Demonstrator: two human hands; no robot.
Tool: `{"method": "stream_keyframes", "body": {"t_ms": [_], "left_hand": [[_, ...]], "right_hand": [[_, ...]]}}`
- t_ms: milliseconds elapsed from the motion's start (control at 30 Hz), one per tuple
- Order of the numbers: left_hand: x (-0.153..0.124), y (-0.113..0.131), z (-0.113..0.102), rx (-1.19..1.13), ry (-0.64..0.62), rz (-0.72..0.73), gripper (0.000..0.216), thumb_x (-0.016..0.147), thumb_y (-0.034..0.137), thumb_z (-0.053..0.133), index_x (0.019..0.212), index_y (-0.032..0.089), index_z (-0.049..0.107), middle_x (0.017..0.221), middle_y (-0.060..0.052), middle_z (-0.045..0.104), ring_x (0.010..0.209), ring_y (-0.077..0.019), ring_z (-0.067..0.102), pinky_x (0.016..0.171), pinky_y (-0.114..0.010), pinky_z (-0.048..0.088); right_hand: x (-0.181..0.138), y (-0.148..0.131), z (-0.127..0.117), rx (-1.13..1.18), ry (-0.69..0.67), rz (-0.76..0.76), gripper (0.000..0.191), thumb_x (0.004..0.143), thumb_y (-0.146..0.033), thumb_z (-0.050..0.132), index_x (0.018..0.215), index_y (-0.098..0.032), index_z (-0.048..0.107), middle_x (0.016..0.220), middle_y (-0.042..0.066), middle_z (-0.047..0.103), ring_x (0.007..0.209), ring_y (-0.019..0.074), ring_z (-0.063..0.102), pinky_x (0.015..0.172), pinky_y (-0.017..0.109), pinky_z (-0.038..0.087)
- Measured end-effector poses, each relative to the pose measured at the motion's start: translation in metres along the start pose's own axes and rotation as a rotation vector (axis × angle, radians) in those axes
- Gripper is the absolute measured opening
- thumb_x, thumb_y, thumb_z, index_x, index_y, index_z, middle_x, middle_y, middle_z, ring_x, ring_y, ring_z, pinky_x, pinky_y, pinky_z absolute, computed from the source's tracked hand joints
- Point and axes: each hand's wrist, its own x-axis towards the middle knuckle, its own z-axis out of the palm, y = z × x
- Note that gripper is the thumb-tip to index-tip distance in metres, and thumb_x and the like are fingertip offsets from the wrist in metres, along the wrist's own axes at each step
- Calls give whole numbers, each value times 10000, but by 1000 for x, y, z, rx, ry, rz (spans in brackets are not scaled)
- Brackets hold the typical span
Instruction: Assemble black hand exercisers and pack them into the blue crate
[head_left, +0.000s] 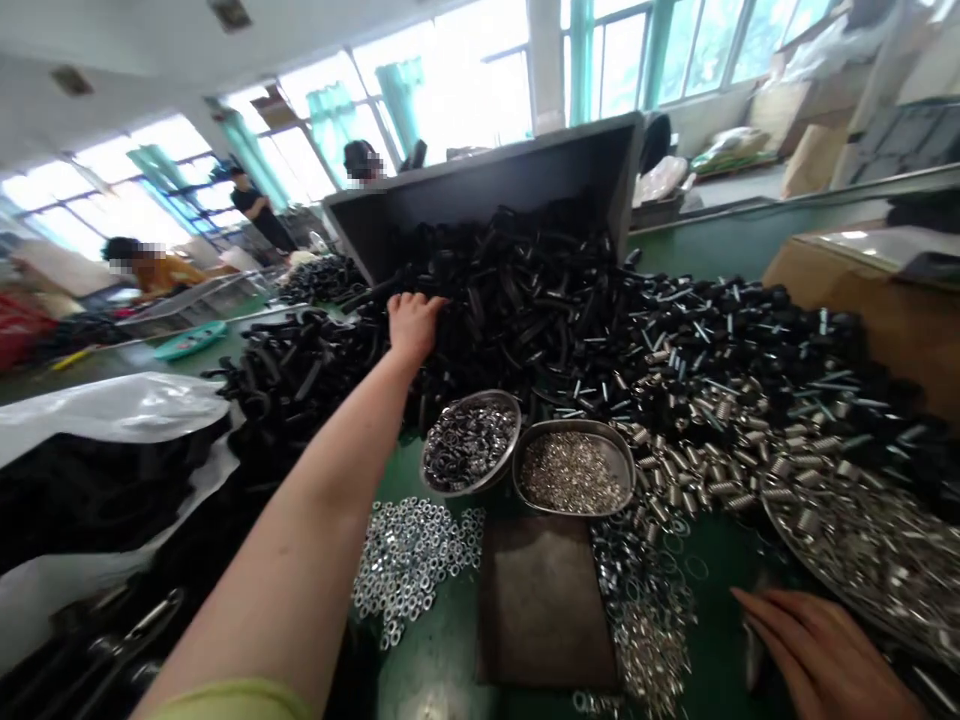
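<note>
My left hand reaches far forward into a big heap of black plastic parts, its fingers curled down among them. What they grip, if anything, is hidden. My right hand rests at the lower right on the green table, fingers stretched flat toward scattered small metal rings. Two metal bowls stand in front of me: one of washers and one of small shiny bits. A dark flat plate lies below them, beside a pile of silvery nuts.
A tipped grey crate spills the black parts. Springs and bolts spread to the right, a tray of springs beyond. A plastic bag with black parts lies left. Other people work at the back left. Cardboard box at right.
</note>
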Motion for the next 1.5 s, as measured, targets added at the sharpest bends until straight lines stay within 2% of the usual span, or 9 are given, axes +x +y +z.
{"method": "stream_keyframes", "body": {"t_ms": [200,333,500,700,833,1000,1167,1300,1500], "left_hand": [[12,4,-17,-265,199,-98,293,836,249,599,1100,146,523,986,63,558,971,-119,441,957,-296,273],[-11,35,-39,-580,365,-189,345,804,386,631,1041,149,549,858,80,550,789,-86,472,782,-235,372],[-100,100,-75,-1483,313,-521,292,707,316,709,949,199,592,889,53,604,776,-80,528,755,-237,404],[-226,118,-93,-1779,125,-891,166,749,291,654,877,186,636,782,-1,618,753,-114,587,770,-296,481],[-296,81,-82,-1499,90,-979,231,682,228,707,890,158,634,687,25,579,578,-73,526,623,-222,460],[-352,42,-54,-481,-294,-597,232,751,151,591,971,166,661,828,-40,665,748,-149,614,688,-241,466],[-356,43,-26,-141,-434,-462,351,720,42,533,998,209,666,1001,-71,668,951,-196,613,866,-289,436],[-346,47,-16,8,-490,-422,404,722,48,531,1094,189,601,1008,-108,656,947,-225,620,854,-312,442],[-340,42,-14,138,-542,-379,291,766,70,482,1027,139,590,931,-133,666,907,-240,635,817,-316,461]], "right_hand": [[12,-23,-26,-29,-21,103,270,911,-249,433,1081,-177,631,985,80,631,950,204,574,853,361,462],[29,-25,-28,-31,-39,159,268,929,-247,407,1042,-155,632,971,80,635,939,194,580,852,340,456],[81,-30,-12,-251,-236,326,296,943,-266,358,1088,-200,608,1025,62,642,878,180,627,771,296,479],[116,-43,11,-381,-313,384,315,912,-197,308,1045,-101,578,907,172,625,733,292,649,596,380,472],[111,-44,5,-388,-346,333,290,896,-208,334,1053,-128,565,896,157,620,757,322,642,570,383,458],[97,-47,-10,-271,-227,324,329,890,-292,359,1133,-155,535,1030,156,613,825,313,620,616,400,447],[84,-70,-16,243,-78,363,277,796,-360,526,1004,-194,602,897,79,638,753,220,607,699,358,473],[74,-102,-22,721,-168,563,349,736,-445,606,980,-196,606,852,56,644,694,188,610,633,328,504],[62,-141,-27,1089,-208,587,372,684,-446,698,937,-191,601,910,64,637,795,180,605,639,290,521]]}}
